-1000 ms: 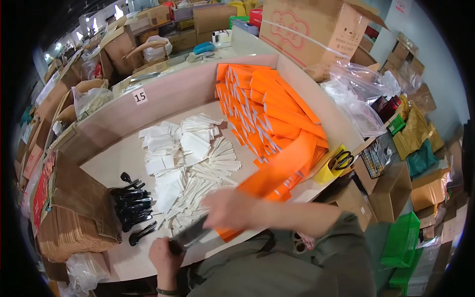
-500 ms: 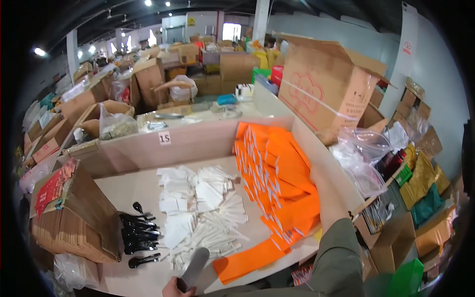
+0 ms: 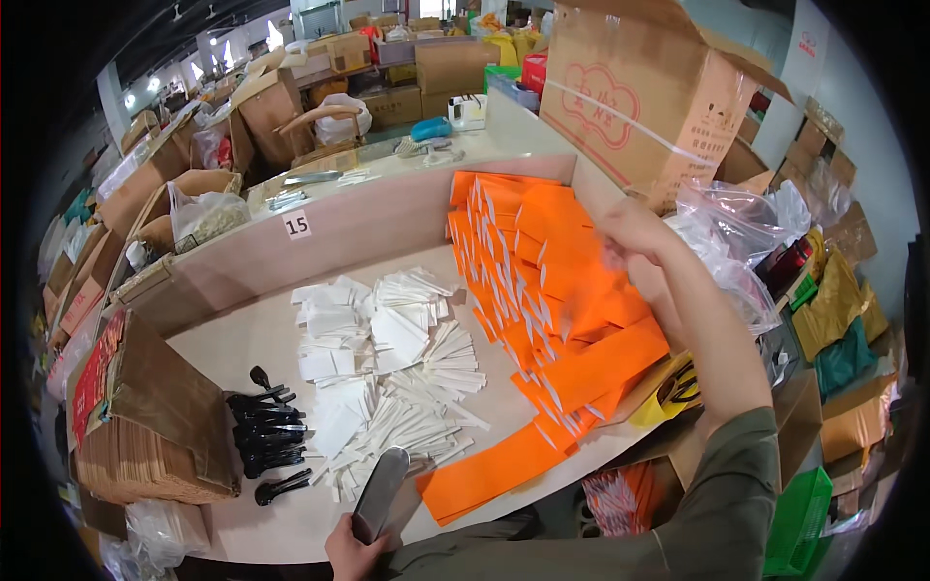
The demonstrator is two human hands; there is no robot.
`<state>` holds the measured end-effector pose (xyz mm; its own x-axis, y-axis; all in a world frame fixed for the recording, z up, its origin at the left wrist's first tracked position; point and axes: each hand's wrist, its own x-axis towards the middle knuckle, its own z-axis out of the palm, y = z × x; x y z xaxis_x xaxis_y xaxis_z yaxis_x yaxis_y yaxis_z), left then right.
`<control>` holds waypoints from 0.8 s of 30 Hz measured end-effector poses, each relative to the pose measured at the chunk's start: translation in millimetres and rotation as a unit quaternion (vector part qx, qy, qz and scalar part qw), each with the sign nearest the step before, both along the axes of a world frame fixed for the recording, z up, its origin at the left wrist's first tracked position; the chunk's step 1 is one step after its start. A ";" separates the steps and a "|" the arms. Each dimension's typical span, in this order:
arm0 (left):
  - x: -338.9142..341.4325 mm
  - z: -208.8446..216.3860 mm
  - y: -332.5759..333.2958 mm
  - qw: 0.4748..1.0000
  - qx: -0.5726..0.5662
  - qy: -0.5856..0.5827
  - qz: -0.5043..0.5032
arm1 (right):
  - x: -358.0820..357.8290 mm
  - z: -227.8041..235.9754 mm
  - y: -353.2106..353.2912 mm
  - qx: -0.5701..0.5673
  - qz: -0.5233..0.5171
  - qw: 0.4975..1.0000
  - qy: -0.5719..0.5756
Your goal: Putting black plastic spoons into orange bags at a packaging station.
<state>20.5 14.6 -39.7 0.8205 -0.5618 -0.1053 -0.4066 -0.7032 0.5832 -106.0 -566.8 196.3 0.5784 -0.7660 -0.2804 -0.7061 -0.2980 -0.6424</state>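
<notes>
My left hand (image 3: 355, 550), at the lower edge, is closed round the end of a flat grey piece (image 3: 382, 496) with a rounded tip. My right hand (image 3: 635, 232) is over the right side of a large pile of flat orange sleeves (image 3: 542, 281) with pale slits. Its fingers are curled and partly blurred, and what they hold cannot be made out. Mid-table lie white paper packets (image 3: 341, 416) and a heap of thin white strips (image 3: 426, 407). Black plastic spoons (image 3: 271, 436) form a stack to their left.
An open carton (image 3: 160, 407) of tightly packed brown sheets stands at the table's left. A low partition (image 3: 378, 218) runs along the back, and a big cardboard box (image 3: 630, 107) stands beyond the right corner. Clear plastic bags (image 3: 741, 232) and a green crate (image 3: 799, 523) are to the right.
My right arm has swung up, bringing my right hand into view over the orange pile. My left hand still holds the grey piece. The whole view has tilted downward.
</notes>
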 end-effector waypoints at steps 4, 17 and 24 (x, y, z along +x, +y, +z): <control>-2.4 0.7 0.9 1.000 0.009 0.022 0.019 | 37.2 -67.3 -48.5 -0.137 0.017 0.984 -0.113; -15.2 -5.2 9.5 0.998 0.039 0.002 0.042 | 19.6 -167.0 -46.0 -0.170 0.091 0.981 -0.018; -10.0 39.4 -22.9 0.947 -0.117 0.298 -0.028 | -11.5 -92.2 56.7 -0.432 0.209 0.852 -0.209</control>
